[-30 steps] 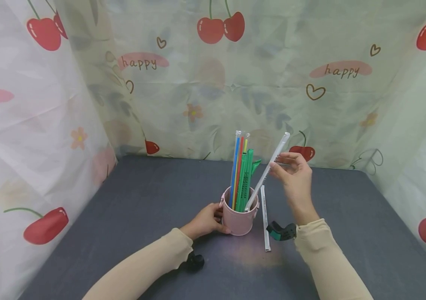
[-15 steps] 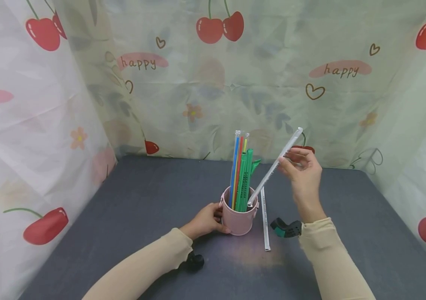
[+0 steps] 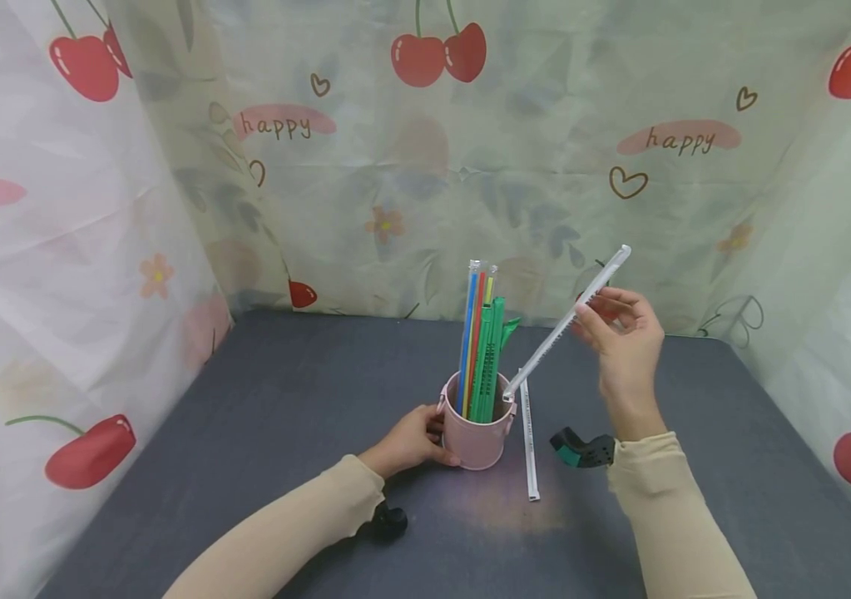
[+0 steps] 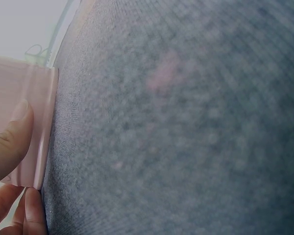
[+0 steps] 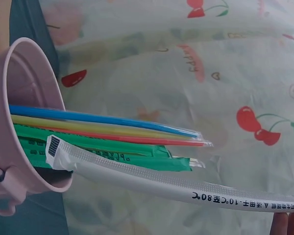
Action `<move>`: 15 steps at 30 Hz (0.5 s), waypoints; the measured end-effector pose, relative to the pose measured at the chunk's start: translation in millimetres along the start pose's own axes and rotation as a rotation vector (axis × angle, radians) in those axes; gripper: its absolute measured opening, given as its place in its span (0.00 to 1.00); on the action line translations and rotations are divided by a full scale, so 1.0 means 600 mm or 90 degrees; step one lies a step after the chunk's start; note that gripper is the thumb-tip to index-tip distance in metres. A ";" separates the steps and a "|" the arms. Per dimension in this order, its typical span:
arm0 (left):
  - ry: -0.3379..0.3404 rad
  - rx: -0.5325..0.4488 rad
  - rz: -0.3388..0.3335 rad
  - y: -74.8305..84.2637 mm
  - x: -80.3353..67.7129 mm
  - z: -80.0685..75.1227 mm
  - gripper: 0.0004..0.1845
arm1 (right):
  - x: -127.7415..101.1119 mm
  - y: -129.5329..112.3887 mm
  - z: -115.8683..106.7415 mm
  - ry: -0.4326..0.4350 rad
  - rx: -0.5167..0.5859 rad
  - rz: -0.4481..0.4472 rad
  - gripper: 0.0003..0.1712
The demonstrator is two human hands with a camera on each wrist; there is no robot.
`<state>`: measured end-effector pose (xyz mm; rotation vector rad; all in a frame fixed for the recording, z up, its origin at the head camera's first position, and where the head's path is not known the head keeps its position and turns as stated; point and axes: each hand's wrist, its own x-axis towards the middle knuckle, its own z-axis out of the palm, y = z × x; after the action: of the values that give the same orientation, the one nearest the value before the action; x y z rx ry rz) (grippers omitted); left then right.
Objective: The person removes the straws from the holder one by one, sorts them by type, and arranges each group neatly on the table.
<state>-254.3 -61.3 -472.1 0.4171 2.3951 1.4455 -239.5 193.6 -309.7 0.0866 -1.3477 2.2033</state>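
Observation:
My right hand (image 3: 623,358) pinches a white paper-wrapped straw (image 5: 137,181) between thumb and fingers. This straw slants from upper right down to the pink bucket (image 3: 476,445), its lower end right at the bucket's right rim. In the right wrist view that end overlaps the opening. With thumb and fingers at its lower left side, my left hand (image 3: 412,441) grips the upright bucket. Blue, yellow and red straws (image 5: 112,120) in clear wrappers stand inside it, beside several green-wrapped straws (image 3: 485,366).
Just right of the bucket, another white wrapped straw (image 3: 530,449) lies on the dark table (image 3: 305,383). A cherry-print curtain (image 3: 530,175) stands behind the table and along both sides. Black wrist cameras hang below both sleeves.
My right hand has moved right and slightly up, drawing the white straw's lower end up from inside the bucket to its rim. The left hand and bucket stay put.

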 end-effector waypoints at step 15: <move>0.001 0.004 0.010 0.005 -0.003 -0.002 0.39 | 0.012 -0.008 -0.031 0.037 -0.004 0.016 0.19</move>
<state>-252.6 -61.5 -468.5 0.4373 2.4039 1.4450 -238.9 213.7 -312.6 0.0034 -1.3303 2.2053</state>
